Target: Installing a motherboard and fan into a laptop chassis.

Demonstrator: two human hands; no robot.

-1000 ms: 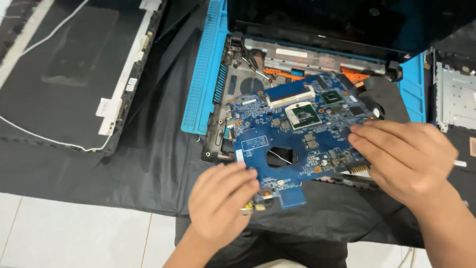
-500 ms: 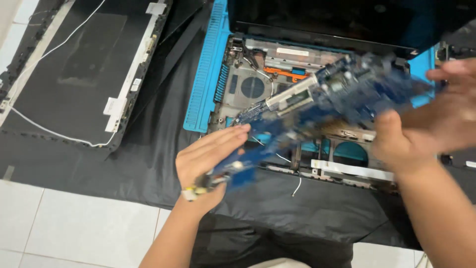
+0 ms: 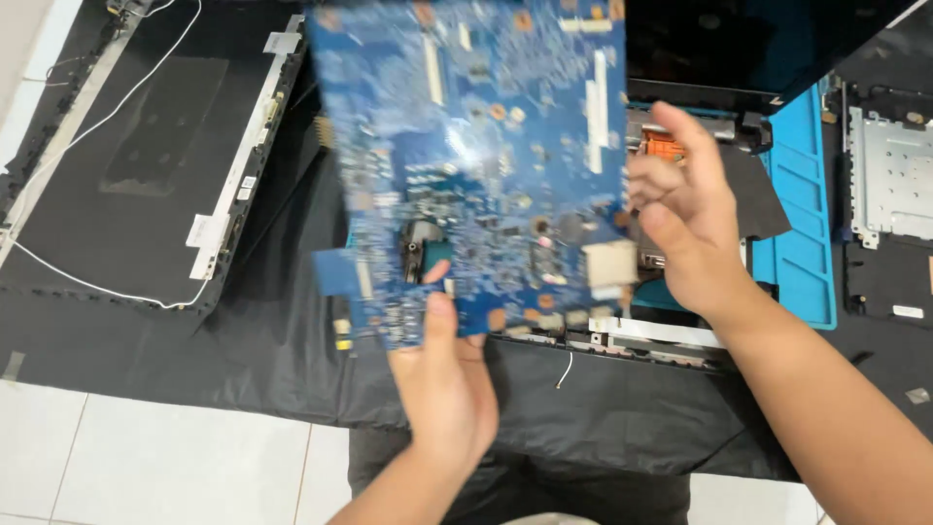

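A large blue laptop circuit board (image 3: 486, 165) is lifted up close to the camera, its solder side facing me and slightly blurred. My left hand (image 3: 442, 384) grips its lower edge, thumb on the face of the board. My right hand (image 3: 685, 219) is at the board's right edge with fingers spread, touching or just off it. Behind and below the board lies the opened laptop base (image 3: 671, 335), mostly hidden by it.
The base rests on a blue work mat (image 3: 802, 243) over a black cloth (image 3: 272, 350) on a white tiled floor (image 3: 146, 457). A black laptop lid panel (image 3: 136, 165) with white cables lies at left. A metal-plated part (image 3: 889, 175) lies at right.
The board was lying in the laptop base a second ago. Both hands lifted it out, tilted it and turned it over, and it now stands raised in front of the camera.
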